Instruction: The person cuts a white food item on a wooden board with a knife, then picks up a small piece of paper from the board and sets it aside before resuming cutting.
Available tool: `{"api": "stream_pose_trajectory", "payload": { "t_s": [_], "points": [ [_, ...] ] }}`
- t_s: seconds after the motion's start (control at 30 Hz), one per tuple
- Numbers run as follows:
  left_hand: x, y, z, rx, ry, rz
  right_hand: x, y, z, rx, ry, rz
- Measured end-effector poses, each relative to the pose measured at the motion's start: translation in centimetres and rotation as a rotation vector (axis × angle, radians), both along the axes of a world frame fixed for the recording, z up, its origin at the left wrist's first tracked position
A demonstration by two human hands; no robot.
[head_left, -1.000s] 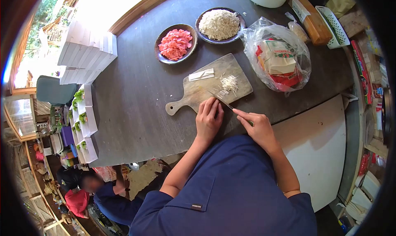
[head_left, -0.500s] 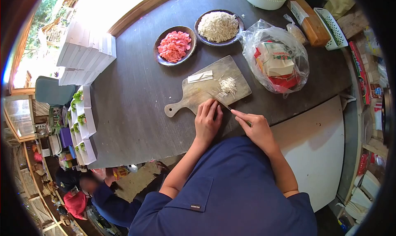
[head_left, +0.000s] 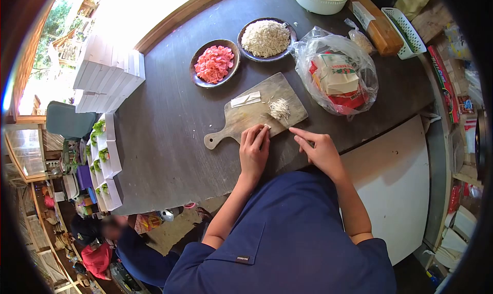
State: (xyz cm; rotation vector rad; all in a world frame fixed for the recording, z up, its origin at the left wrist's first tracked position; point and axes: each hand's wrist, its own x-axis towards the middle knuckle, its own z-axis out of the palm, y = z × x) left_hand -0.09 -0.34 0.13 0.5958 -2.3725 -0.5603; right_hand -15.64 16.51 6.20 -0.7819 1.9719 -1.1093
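A wooden cutting board [head_left: 239,122] lies on the dark table in front of me. At its near edge my left hand [head_left: 253,152] has its fingers pressed together over a small pale piece [head_left: 266,127] whose kind I cannot make out. My right hand [head_left: 319,149] is closed around the handle of a knife [head_left: 280,122], its blade slanting over the board beside the left fingertips. Just past the blade sits a small heap of thin white shreds [head_left: 279,109]. Flat white slabs [head_left: 245,99] rest at the board's far left side.
Beyond the board stand a bowl of pink slices [head_left: 214,64] and a bowl of pale shreds [head_left: 266,38]. A clear plastic bag [head_left: 336,78] with packets is to the right. White boxes [head_left: 108,78] are stacked at left, near white planters [head_left: 107,160]. Another person [head_left: 141,258] is at lower left.
The blade has swung slightly towards the heap of shreds and away from the left fingers. Both hands stay close to the same places; the whole view has shifted a little.
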Motion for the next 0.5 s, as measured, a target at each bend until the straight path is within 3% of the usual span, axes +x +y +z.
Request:
{"api": "stream_pose_trajectory", "payload": {
  "t_s": [0.3,0.5],
  "points": [
    [0.0,-0.3,0.7,0.065,-0.010,-0.039,0.6,-1.4,0.1,-0.044,-0.068,0.022],
    [-0.3,0.1,0.4,0.034,-0.021,-0.079,0.7,-1.0,-1.5,-0.059,0.179,-0.065]
  ]
}}
